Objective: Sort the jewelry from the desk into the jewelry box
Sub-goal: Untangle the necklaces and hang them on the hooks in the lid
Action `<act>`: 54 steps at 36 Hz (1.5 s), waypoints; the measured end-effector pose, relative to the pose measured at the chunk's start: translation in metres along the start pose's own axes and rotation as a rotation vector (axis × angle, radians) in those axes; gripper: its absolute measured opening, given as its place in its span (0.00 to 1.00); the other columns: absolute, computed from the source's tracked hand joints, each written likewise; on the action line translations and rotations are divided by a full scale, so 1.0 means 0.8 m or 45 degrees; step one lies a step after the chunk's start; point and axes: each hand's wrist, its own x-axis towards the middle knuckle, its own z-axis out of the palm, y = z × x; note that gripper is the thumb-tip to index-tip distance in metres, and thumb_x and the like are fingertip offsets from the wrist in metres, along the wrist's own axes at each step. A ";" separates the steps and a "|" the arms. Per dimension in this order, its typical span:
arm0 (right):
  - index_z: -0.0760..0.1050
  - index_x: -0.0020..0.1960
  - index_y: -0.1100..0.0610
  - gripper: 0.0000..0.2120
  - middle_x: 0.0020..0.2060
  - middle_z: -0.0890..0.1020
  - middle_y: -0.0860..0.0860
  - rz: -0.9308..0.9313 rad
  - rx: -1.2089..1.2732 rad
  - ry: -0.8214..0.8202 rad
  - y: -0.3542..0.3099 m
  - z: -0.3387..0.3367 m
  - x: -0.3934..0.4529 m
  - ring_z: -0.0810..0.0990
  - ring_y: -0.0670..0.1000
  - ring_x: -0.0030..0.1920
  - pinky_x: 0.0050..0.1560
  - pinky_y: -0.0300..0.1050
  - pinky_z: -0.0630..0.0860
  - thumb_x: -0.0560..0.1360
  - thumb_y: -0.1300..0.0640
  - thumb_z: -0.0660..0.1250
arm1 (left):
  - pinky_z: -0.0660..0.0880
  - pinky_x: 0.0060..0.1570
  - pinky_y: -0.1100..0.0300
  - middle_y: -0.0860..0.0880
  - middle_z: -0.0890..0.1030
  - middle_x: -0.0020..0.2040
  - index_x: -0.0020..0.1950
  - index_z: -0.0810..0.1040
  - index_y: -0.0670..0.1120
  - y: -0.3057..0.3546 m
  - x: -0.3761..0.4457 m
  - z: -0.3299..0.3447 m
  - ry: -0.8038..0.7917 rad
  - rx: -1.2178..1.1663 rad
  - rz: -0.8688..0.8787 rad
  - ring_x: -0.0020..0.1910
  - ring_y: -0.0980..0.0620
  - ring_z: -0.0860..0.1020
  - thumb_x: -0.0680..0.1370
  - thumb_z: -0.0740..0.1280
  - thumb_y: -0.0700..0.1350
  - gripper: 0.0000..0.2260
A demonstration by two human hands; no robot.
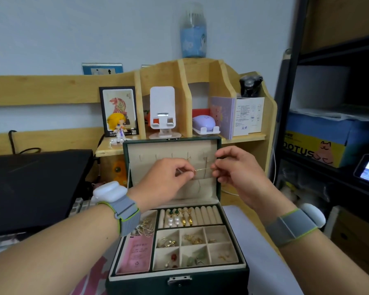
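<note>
My left hand (168,179) and right hand (237,167) each pinch an end of a thin gold chain (201,169), stretched taut between them in front of the open jewelry box (179,279) lid's hook row.

My left hand (167,179) and my right hand (235,169) are both raised in front of the open lid of the jewelry box (175,271). Each hand pinches with thumb and forefinger, fingertips facing each other, near but apart. Both forearms reach forward.
</note>
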 end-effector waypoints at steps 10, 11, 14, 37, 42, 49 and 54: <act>0.83 0.51 0.50 0.10 0.44 0.81 0.44 -0.394 -1.103 0.110 -0.004 -0.009 0.004 0.80 0.44 0.43 0.42 0.36 0.77 0.80 0.60 0.64 | 0.77 0.52 0.66 0.59 0.84 0.47 0.56 0.85 0.53 -0.001 0.014 -0.009 0.048 0.195 0.104 0.48 0.63 0.80 0.80 0.71 0.41 0.09; 0.83 0.51 0.50 0.08 0.44 0.80 0.43 -0.433 -1.166 0.106 -0.004 -0.011 0.005 0.78 0.43 0.44 0.44 0.36 0.76 0.80 0.58 0.66 | 0.78 0.52 0.64 0.59 0.84 0.46 0.55 0.85 0.52 0.000 0.017 -0.010 0.080 0.207 0.119 0.47 0.62 0.80 0.80 0.71 0.41 0.08; 0.83 0.51 0.49 0.06 0.43 0.80 0.42 -0.483 -1.255 0.077 0.000 -0.015 0.008 0.77 0.41 0.45 0.46 0.37 0.75 0.80 0.50 0.69 | 0.77 0.50 0.66 0.59 0.84 0.44 0.51 0.86 0.53 -0.002 0.022 -0.011 0.184 0.225 0.112 0.45 0.63 0.80 0.79 0.72 0.42 0.06; 0.81 0.46 0.52 0.11 0.35 0.81 0.45 -0.612 -1.295 0.421 0.019 0.014 0.013 0.80 0.49 0.36 0.38 0.46 0.78 0.82 0.49 0.64 | 0.78 0.36 0.59 0.53 0.82 0.33 0.39 0.82 0.52 0.000 0.027 0.012 0.534 0.003 -0.257 0.34 0.51 0.82 0.79 0.73 0.50 0.09; 0.77 0.45 0.54 0.13 0.32 0.81 0.50 -0.754 -1.526 0.609 0.025 0.032 0.026 0.78 0.56 0.32 0.34 0.47 0.73 0.83 0.49 0.60 | 0.83 0.41 0.47 0.52 0.82 0.32 0.38 0.80 0.51 0.003 0.039 0.015 0.587 -0.045 -0.316 0.34 0.47 0.83 0.79 0.71 0.50 0.10; 0.70 0.35 0.56 0.14 0.22 0.73 0.53 -0.865 -1.632 0.759 0.027 0.039 0.036 0.64 0.56 0.21 0.26 0.42 0.61 0.78 0.57 0.69 | 0.77 0.38 0.55 0.53 0.81 0.35 0.43 0.78 0.53 0.006 0.035 0.027 0.631 0.039 -0.275 0.37 0.48 0.81 0.82 0.67 0.49 0.08; 0.70 0.35 0.56 0.14 0.21 0.71 0.52 -0.870 -1.656 0.766 0.028 0.039 0.033 0.59 0.55 0.21 0.27 0.40 0.58 0.74 0.60 0.72 | 0.72 0.36 0.55 0.51 0.80 0.35 0.44 0.79 0.50 0.010 0.033 0.026 0.653 0.106 -0.259 0.39 0.47 0.79 0.83 0.65 0.52 0.11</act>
